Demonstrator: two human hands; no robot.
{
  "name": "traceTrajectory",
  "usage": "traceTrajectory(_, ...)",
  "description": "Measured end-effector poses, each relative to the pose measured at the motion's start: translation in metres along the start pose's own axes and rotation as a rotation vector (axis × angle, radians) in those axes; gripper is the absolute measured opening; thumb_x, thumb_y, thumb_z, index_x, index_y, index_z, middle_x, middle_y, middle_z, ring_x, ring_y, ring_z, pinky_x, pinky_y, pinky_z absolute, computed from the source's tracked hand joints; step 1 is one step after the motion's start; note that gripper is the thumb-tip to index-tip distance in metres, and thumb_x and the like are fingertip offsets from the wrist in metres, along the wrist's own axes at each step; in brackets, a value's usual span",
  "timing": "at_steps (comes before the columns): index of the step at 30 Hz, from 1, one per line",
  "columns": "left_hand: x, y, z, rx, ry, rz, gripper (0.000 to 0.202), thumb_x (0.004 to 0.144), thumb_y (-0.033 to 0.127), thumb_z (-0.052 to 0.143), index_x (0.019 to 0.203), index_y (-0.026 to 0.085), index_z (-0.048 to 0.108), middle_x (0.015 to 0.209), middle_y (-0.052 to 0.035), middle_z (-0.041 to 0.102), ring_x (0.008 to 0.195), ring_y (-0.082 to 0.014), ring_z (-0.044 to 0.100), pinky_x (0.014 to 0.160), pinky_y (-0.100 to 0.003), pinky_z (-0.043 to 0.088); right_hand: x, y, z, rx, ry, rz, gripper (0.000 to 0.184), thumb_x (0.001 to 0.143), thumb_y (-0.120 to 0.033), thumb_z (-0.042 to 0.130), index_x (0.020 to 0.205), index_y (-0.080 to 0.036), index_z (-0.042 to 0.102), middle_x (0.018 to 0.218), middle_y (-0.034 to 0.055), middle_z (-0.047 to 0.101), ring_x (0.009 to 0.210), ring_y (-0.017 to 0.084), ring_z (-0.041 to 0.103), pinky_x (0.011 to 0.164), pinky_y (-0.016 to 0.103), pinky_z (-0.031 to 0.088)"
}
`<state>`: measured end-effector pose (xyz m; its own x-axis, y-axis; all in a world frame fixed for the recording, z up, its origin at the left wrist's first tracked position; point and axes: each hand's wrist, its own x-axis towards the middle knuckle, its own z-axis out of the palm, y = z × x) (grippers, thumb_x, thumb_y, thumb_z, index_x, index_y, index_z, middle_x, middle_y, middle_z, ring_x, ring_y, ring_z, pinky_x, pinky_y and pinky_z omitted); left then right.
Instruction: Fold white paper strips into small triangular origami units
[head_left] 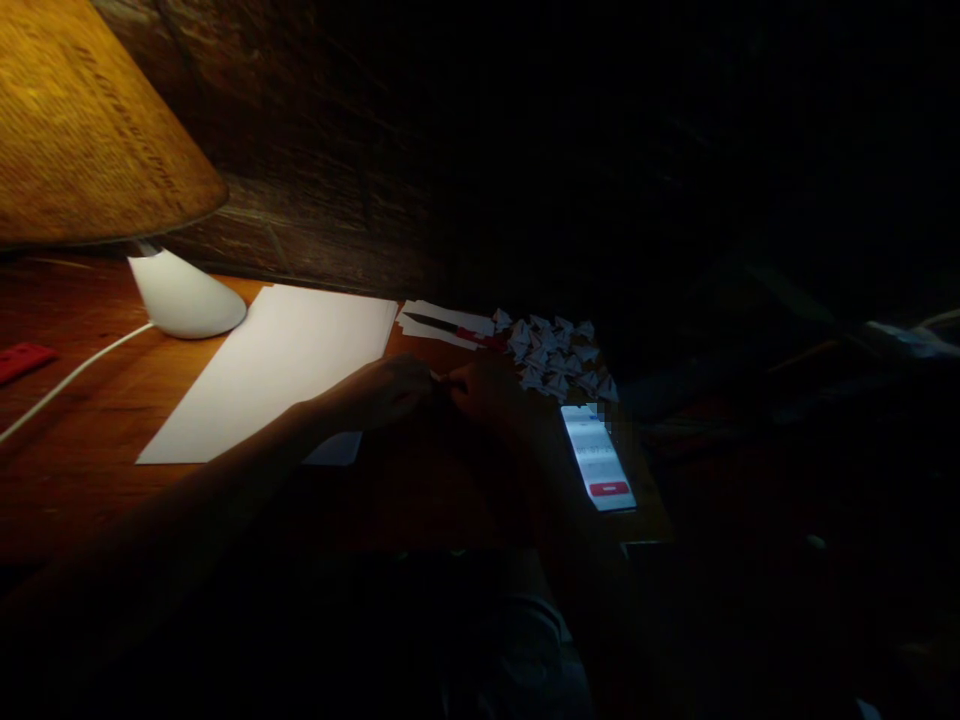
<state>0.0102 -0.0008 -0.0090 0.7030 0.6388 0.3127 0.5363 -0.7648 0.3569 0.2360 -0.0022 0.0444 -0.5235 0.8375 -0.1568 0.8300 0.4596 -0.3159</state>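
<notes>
In deep shadow at the middle of the table, my left hand (394, 385) and my right hand (484, 390) meet, their fingers closed and pinched together. Between the fingertips shows a small pale bit, which looks like a piece of paper (437, 377); its shape is mostly hidden. Left of them lies a stack of large white paper sheets (277, 350), partly covered by my left forearm. Just beyond the hands, a knife (442, 325) with a red handle rests on smaller white paper pieces (427, 309). Several small folded paper shapes (551, 350) are clustered to the right of my right hand.
A lit phone (598, 455) lies near the table's right edge. At the left stands a lamp with a white base (187, 295), a yellowish shade (97, 140) and a white cord (82, 370). A red object (26, 360) is at the far left. A dark wall backs the table.
</notes>
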Motion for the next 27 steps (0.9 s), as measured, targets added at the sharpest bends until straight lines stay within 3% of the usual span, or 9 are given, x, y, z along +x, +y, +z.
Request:
traceTrajectory(7, 0.0, -0.003, 0.002, -0.004, -0.008, 0.006, 0.031, 0.097, 0.016, 0.051, 0.114, 0.019, 0.077, 0.109, -0.0104, 0.076, 0.106, -0.0255, 0.068, 0.098, -0.045, 0.059, 0.0, 0.003, 0.004, 0.043, 0.018, 0.001, 0.036, 0.103, -0.03, 0.054, 0.127, -0.026, 0.081, 0.127, 0.0061, 0.081, 0.112, 0.024, 0.074, 0.088, 0.031, 0.049)
traceTrajectory(16, 0.0, 0.004, -0.005, 0.027, -0.032, -0.01, 0.031, 0.098, 0.015, 0.053, 0.117, 0.021, 0.076, 0.112, -0.0088, 0.077, 0.109, -0.0243, 0.068, 0.099, -0.042, 0.057, -0.001, 0.002, 0.003, 0.055, 0.027, -0.014, 0.035, 0.1, -0.026, 0.055, 0.123, -0.022, 0.082, 0.123, 0.007, 0.082, 0.104, 0.022, 0.075, 0.083, 0.03, 0.047)
traceTrajectory(27, 0.0, 0.0, -0.003, 0.042, -0.041, 0.035, 0.029, 0.095, 0.011, 0.052, 0.105, 0.021, 0.078, 0.109, -0.0086, 0.075, 0.108, -0.0235, 0.067, 0.096, -0.041, 0.057, -0.002, 0.0, 0.003, 0.059, 0.045, -0.005, 0.034, 0.101, -0.024, 0.055, 0.12, -0.021, 0.083, 0.12, 0.0093, 0.082, 0.101, 0.021, 0.074, 0.084, 0.029, 0.047)
